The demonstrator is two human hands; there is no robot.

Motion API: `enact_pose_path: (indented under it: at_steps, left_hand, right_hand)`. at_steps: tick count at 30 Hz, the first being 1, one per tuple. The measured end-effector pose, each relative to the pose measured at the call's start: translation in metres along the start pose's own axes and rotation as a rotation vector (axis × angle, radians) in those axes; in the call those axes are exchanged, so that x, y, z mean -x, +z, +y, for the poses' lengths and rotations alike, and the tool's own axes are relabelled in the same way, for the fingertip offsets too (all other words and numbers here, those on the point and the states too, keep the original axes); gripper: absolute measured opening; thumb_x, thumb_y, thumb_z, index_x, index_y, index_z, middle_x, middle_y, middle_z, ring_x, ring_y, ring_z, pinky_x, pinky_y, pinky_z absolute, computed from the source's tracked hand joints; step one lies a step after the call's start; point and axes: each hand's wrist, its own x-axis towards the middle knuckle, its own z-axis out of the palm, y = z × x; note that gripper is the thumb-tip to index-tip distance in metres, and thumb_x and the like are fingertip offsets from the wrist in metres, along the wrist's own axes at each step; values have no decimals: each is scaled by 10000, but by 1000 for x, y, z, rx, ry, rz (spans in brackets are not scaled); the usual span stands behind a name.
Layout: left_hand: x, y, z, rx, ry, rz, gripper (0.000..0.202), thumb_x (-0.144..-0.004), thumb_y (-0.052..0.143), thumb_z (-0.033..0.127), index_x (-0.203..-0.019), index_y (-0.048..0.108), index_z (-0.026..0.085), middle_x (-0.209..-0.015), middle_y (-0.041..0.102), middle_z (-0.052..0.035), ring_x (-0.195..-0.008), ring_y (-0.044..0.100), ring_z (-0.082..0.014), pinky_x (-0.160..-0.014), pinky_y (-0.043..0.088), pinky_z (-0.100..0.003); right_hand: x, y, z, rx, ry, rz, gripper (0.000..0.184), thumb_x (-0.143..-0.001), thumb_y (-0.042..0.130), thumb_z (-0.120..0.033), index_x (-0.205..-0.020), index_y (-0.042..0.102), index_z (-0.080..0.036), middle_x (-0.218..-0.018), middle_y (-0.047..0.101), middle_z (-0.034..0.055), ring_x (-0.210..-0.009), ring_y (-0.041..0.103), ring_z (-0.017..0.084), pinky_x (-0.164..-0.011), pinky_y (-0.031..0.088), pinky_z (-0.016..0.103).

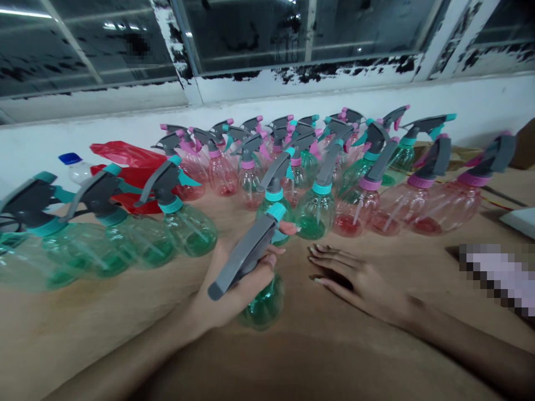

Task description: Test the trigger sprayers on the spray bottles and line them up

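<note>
Left hand grasps a rounded, translucent green plastic spray bottle with grey trigger head near its neck, over the tan wooden tabletop; right hand, loosely spread, holds nothing and steadies nothing; a loosened grip could tip the bottle; a forward swing could topple the turquoise-collared green plastic bottle just beyond.

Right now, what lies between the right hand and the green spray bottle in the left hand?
In the head view, only brown tabletop shows between the right hand and the green spray bottle in the left hand.
</note>
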Motion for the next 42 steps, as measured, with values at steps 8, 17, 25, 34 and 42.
enact_pose_path:
  at_steps: [8, 17, 25, 34, 42]
  left_hand:
    - [5, 0, -4, -27, -66, 5, 248, -804, 469, 214, -943, 674, 224, -837, 710, -14, -800, 666, -177, -800, 526, -312]
    - [3, -7, 6, -111, 25, 4, 175, -656, 442, 126, -706, 568, 237, -713, 634, 13, -672, 625, -185, -678, 516, -328]
    - [6, -6, -4, -59, -36, 0, 162, -789, 485, 242, -826, 641, 225, -757, 665, -11, -686, 624, -179, -711, 516, -326]
    - [3, -2, 1, -65, -36, -6, 233, -806, 453, 247, -860, 680, 259, -587, 534, 27, -500, 490, -138, -522, 432, -272]
    - [4, -2, 0, -64, -13, -7, 248, -827, 474, 232, -981, 669, 227, -598, 533, 30, -512, 475, -124, -516, 433, -247]
  right_hand:
    - [0, -1, -1, 9, 16, -11, 427, -916, 474, -367, -1312, 462, -209, -1349, 523, 48, -1274, 434, 209, -1056, 395, 423]
    - [1, 0, -1, 4, 34, -10, 469, -913, 475, -371, -1356, 412, -231, -1359, 514, 39, -1271, 437, 209, -1053, 396, 426]
    - [1, 2, 1, 8, 23, -5, 455, -919, 468, -364, -1349, 412, -225, -1367, 503, 46, -1272, 436, 214, -1049, 398, 440]
    - [0, -1, -2, -1, 32, -12, 446, -916, 470, -367, -1337, 434, -223, -1360, 511, 47, -1275, 432, 213, -1052, 393, 433]
    - [0, -1, -1, -5, 33, -4, 440, -911, 479, -364, -1328, 448, -228, -1355, 517, 47, -1268, 441, 218, -1052, 393, 439]
